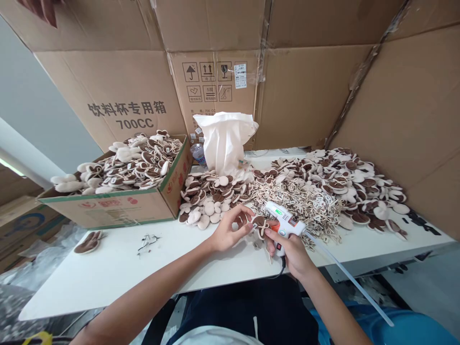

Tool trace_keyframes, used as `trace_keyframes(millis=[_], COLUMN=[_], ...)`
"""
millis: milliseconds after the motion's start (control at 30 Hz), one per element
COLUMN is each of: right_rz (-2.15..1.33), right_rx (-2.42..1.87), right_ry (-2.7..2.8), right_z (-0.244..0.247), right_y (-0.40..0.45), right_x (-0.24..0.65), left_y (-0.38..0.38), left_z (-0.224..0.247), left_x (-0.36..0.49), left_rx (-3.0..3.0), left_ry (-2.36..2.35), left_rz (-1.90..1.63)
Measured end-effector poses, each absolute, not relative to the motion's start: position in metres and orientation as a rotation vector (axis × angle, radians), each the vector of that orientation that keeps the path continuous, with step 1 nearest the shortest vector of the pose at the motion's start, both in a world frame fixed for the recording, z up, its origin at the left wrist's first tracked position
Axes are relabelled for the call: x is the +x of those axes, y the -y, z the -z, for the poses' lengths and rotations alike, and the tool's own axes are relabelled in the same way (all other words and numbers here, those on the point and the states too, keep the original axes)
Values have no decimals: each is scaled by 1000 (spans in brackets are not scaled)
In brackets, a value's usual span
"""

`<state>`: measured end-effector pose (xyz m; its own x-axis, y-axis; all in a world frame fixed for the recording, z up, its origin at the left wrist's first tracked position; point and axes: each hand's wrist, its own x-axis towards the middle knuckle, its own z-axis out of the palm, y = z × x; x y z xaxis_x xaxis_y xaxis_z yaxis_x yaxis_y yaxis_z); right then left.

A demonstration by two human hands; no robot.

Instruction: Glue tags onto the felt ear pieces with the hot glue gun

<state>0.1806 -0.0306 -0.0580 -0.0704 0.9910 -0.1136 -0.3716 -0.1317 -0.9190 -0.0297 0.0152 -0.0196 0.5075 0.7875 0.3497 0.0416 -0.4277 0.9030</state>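
Note:
My left hand (230,231) pinches the edge of a small brown-and-cream plush slipper (258,222) with a thin cream bow on it. A white hot glue gun (285,219) with an orange front rests in my right hand (295,254), whose fingers are wrapped round the handle. Its thumb also reaches to the slipper's right edge, by the bow. The glue gun's nozzle is hidden behind the fingers and slipper. A long translucent glue stick (354,278) sticks out of its back. Just behind my hands lies a heap of cream cord bows (302,203).
A green-edged carton (118,211) full of plush slippers stands at the left. Piles of plush pieces (210,208) and more pieces (359,182) spread across the white table (118,282). Tissues (226,139) stand behind. A pair of slippers (88,242) lies at left; cardboard walls (305,91) enclose the back.

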Motion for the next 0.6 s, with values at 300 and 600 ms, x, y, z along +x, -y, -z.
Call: trace_keyframes(millis=[300, 600], right_rz=[-1484, -1482], right_rx=[-1005, -1016], right_ry=[937, 1009], right_z=[57, 51], right_y=[32, 35], right_x=[182, 179], left_y=[-16, -17], left_z=[22, 25], left_x=[-26, -25], left_rx=[1925, 1937], left_ry=[-799, -831], left_rz=[-913, -876])
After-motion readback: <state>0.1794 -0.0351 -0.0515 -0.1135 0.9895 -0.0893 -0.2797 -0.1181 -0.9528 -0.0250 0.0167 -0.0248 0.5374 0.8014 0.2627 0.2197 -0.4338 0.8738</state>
